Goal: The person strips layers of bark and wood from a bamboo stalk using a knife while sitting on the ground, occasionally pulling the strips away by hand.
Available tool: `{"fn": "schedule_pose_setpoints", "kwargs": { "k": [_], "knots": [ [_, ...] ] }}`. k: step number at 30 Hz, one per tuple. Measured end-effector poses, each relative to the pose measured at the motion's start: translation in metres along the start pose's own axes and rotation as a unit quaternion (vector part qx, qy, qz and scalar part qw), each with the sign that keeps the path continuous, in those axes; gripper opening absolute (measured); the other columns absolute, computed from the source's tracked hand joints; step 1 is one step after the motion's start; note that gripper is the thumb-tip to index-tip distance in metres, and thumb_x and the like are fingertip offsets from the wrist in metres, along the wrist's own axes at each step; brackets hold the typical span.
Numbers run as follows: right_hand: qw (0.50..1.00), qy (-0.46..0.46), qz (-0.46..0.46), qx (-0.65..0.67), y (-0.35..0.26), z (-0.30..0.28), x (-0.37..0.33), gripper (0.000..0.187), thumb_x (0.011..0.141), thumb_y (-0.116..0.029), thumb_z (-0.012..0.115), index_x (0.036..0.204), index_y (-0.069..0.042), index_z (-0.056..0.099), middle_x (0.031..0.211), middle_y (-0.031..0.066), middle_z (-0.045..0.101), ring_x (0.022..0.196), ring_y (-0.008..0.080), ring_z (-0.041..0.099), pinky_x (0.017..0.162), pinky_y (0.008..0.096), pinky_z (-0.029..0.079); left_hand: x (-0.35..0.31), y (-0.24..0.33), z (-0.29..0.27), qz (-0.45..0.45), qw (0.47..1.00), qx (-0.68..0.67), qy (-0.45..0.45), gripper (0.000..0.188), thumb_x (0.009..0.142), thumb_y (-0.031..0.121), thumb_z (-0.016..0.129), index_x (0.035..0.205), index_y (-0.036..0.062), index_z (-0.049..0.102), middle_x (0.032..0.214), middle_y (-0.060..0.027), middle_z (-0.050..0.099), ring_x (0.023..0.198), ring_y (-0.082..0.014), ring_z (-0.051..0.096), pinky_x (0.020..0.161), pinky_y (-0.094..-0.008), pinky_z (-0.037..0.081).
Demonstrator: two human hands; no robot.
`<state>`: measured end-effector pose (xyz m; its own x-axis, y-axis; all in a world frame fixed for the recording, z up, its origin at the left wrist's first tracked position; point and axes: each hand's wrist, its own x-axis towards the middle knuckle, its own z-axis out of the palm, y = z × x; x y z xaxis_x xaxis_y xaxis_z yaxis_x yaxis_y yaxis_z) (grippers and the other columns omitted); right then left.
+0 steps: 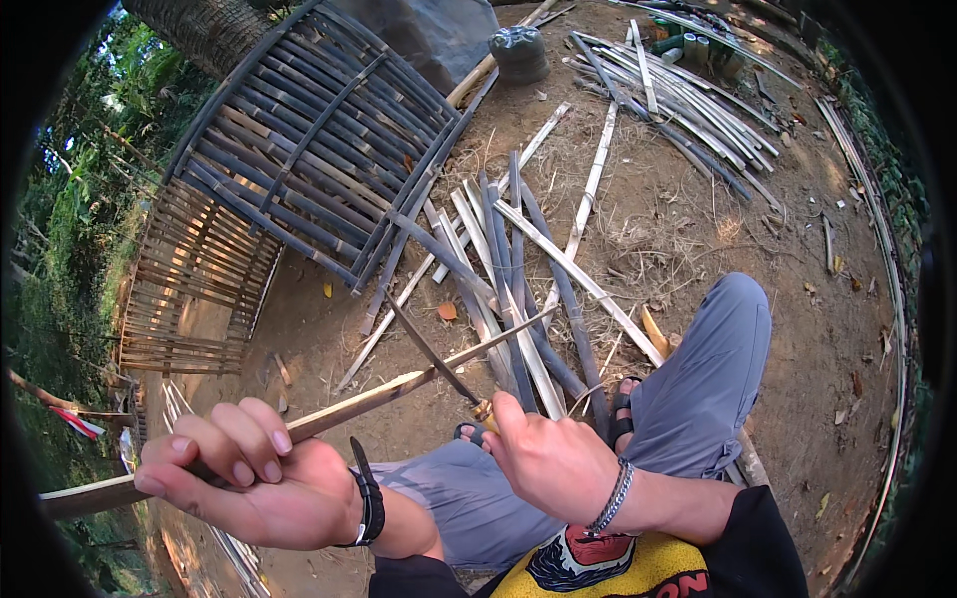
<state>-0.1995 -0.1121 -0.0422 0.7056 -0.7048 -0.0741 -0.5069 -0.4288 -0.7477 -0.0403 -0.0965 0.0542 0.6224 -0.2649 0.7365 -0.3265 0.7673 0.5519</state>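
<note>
My left hand (249,478) is closed around a long split bamboo strip (374,391), which slants from the lower left up toward the middle, its pale cut face showing. A knife (436,351) with a long, narrow dark blade is in my right hand (558,453), the fingers wrapped round its handle. Most of the handle is hidden by those fingers. The blade points up and left and crosses the strip; whether its edge touches the bamboo I cannot tell. Both hands are above my lap, the left one nearer the strip's lower end.
Split bamboo pieces (518,259) lie heaped on the dirt ahead of my feet. A bamboo slatted frame (319,130) and a lighter bamboo rack (199,279) stand at left. More strips (678,100) are piled at the far right, near a dark filled bag (519,55).
</note>
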Motion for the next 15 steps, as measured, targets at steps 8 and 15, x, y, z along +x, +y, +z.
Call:
{"fn": "schedule_pose_setpoints", "kwargs": {
  "k": [8,15],
  "knots": [
    [1.000,0.005,0.024,0.008,0.011,0.009,0.002,0.028,0.095,-0.021,0.047,0.102,0.006,0.042,0.063,0.0224,0.061,0.054,0.0358,0.064,0.045,0.0435,0.052,0.002,0.000,0.003,0.006,0.999,0.032,0.018,0.034,0.101,0.033,0.040,0.077,0.0097,0.039,0.062,0.0034,0.025,0.050,-0.0062,0.023,0.046,-0.0222,0.024],
    [0.994,0.081,0.007,-0.077,0.031,0.049,0.008,0.029,0.096,-0.021,0.045,0.105,0.006,0.043,0.059,0.0158,0.060,0.051,0.0307,0.064,0.041,0.0387,0.052,0.007,-0.004,0.006,0.016,0.994,0.074,0.084,0.033,0.100,0.033,0.045,0.080,0.0070,0.043,0.062,0.0030,0.025,0.052,-0.0071,0.025,0.048,-0.0227,0.024]
  ]
}}
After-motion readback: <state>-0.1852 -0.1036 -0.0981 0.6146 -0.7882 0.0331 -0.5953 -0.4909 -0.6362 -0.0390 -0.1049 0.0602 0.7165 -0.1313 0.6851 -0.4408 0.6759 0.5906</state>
